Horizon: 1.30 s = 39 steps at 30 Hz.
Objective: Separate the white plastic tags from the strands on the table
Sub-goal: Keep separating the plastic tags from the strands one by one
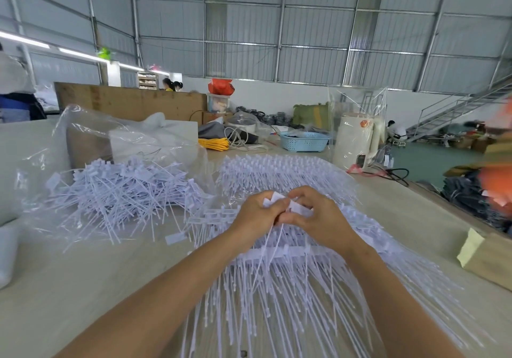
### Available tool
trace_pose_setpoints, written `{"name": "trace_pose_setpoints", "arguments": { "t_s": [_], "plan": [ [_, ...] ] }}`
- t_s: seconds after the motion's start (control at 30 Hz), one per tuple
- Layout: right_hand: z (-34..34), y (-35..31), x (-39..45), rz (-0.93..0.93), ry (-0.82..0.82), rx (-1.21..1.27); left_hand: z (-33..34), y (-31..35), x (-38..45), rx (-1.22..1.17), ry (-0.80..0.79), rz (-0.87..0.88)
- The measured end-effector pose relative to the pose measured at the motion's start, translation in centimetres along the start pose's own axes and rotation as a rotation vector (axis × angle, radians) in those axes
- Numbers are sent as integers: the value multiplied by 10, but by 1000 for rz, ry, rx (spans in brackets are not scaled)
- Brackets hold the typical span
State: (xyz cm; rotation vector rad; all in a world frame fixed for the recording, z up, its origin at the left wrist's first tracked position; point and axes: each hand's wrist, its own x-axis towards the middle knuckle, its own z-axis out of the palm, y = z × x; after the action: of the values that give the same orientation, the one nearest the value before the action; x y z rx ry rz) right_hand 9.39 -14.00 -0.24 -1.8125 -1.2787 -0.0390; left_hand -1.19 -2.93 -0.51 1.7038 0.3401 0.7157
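My left hand [259, 215] and my right hand [318, 213] meet over the table's middle, fingers curled round a small bunch of white plastic tags [277, 198] whose thin strands [273, 242] hang down between the wrists. Beneath the hands lies a wide stack of joined tag strips [291, 288] with long strands fanning toward me. A loose heap of separated tags [122, 191] lies to the left on a clear plastic bag [91, 127]. Another stack of joined strips [277, 168] sits behind the hands.
A blue basket [304, 141], yellow cord [214, 144] and a wrapped white appliance [354, 141] stand at the table's far side. A cardboard box [490, 258] sits at the right edge, a white container [7, 249] at the left. People work in the background.
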Motion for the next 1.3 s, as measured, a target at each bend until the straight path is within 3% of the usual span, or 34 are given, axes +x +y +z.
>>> {"name": "trace_pose_setpoints", "arguments": {
  "t_s": [0.1,0.33,0.5,0.57,0.67,0.73,0.8,0.93,1.07,1.13,1.23,1.3],
  "plan": [
    [-4,1,-1,-62,-37,-76,0,-1,1,-84,50,-34],
    [-3,2,-1,-102,-40,-169,3,3,-1,-69,-18,-161],
    [-5,14,-5,-77,-30,-448,-7,29,-2,-605,-279,-468],
    [-9,17,-6,-57,5,-379,-24,41,4,-893,-318,-393],
    [-10,19,-1,-37,78,-222,-56,47,19,-1292,-34,-159],
    [-4,19,0,-41,40,-183,-74,43,26,-1386,83,-36],
    [7,21,-3,-48,-45,-161,-80,37,25,-1309,69,10],
    [22,28,-5,-45,-222,-301,-58,59,8,-925,-179,120],
    [18,33,-4,-8,-277,-334,-82,121,-6,-1253,-204,368],
    [18,35,-5,-4,-283,-335,-105,154,-15,-1161,-313,517],
    [18,36,-4,17,-264,-288,-137,180,-25,-618,-360,629],
    [16,38,-4,25,-260,-258,-160,173,-22,-378,-321,539]
  ]
}}
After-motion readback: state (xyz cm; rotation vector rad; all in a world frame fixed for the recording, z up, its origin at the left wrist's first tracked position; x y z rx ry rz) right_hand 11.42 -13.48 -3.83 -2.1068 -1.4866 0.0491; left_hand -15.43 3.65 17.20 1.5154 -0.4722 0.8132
